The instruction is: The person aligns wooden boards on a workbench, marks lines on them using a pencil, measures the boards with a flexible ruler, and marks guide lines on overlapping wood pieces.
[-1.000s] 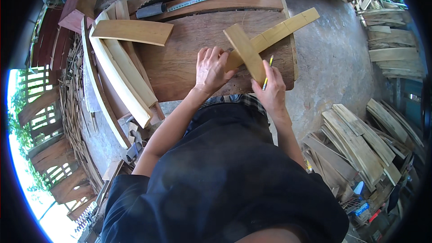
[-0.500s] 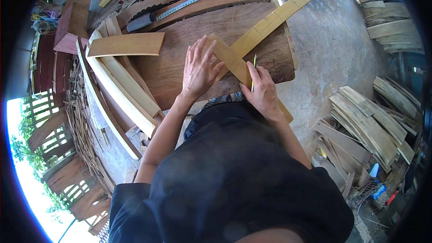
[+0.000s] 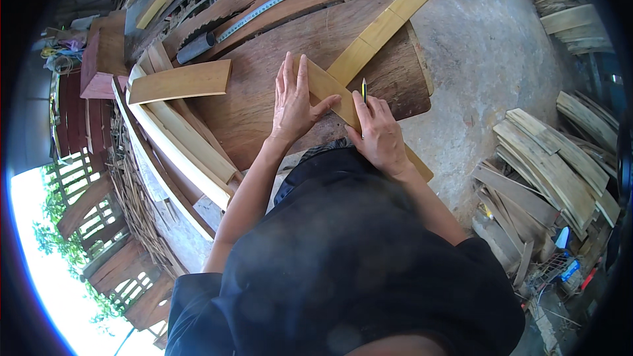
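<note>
A short wooden board (image 3: 323,84) slants across a longer wooden strip (image 3: 382,29), which is marked with thin cross lines. Both rest on the wooden workbench (image 3: 254,109). My left hand (image 3: 295,107) lies at the board's upper left end, fingers stretched out along its edge and thumb reaching over its face. In my right hand (image 3: 381,135) is a yellow and black pencil (image 3: 364,90), point upward. That hand also rests on the board's lower part and hides some of it. Beyond my right wrist another stretch of wood (image 3: 421,166) shows.
A tape measure (image 3: 283,1) and a saw with a grey handle (image 3: 196,47) lie on the bench's far side. To the left are a loose board (image 3: 181,82) and long pale planks (image 3: 188,135). Stacked boards (image 3: 554,165) stand on the floor at right.
My left hand has flattened, its fingers straighter against the board's end and its thumb further across. My right hand still holds the pencil, now more upright. The view has shifted slightly.
</note>
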Motion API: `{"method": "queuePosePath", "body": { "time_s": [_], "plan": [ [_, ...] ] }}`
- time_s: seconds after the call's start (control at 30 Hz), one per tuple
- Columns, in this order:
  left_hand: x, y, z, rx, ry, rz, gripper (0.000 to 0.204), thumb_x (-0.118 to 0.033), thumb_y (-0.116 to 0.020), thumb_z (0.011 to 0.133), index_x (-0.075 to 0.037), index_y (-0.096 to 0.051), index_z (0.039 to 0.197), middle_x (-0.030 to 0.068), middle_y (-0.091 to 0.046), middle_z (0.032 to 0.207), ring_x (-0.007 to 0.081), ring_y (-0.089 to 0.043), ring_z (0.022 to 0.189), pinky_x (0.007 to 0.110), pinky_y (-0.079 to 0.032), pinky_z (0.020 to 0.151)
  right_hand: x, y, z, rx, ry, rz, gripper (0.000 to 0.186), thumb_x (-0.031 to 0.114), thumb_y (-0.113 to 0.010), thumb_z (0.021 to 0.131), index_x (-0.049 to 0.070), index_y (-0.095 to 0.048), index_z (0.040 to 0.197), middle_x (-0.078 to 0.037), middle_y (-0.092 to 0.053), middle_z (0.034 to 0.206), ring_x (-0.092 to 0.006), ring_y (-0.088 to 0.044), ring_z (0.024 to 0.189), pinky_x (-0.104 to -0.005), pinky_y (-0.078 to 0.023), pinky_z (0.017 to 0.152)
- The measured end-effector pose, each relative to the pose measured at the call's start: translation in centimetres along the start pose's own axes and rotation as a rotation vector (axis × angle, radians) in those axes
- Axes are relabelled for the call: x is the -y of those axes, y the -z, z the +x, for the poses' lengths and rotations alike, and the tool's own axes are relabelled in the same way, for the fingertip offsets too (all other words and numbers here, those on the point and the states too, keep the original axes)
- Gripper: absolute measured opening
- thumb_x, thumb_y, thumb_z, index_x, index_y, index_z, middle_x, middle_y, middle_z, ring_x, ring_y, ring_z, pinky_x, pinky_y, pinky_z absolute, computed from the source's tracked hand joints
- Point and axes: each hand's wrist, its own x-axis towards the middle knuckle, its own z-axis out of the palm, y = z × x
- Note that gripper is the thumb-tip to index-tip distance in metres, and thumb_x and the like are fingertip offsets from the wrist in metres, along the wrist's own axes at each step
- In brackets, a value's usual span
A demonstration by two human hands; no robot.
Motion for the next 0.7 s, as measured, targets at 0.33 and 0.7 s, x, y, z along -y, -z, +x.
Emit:
{"method": "queuePosePath", "body": {
  "time_s": [0.33, 0.7],
  "plan": [
    [-0.31, -0.2, -0.16, -0.022, 0.0, -0.025, 0.116, -0.054, -0.085, 0.079, 0.003, -0.025, 0.16, 0.0326, -0.02, 0.163, 0.051, -0.025, 0.148, 0.056, -0.029, 0.121, -0.42, 0.23, -0.22, 0.012, 0.008, 0.01, 0.075, 0.012, -0.079, 0.08, -0.004, -0.047, 0.146, -0.023, -0.057, 0.124, -0.0382, -0.058, 0.114, -0.0439, -0.052, 0.098],
    [-0.75, -0.13, -0.25, -0.033, 0.009, -0.024, 0.123, -0.053, -0.089, 0.072, 0.002, -0.024, 0.16, 0.0316, -0.018, 0.164, 0.0511, -0.024, 0.148, 0.055, -0.031, 0.121, -0.54, 0.11, -0.26, 0.003, 0.0, 0.035, 0.076, 0.009, -0.079, 0.079, -0.004, -0.047, 0.146, -0.022, -0.057, 0.125, -0.0378, -0.058, 0.115, -0.0437, -0.052, 0.099]
  ]
}}
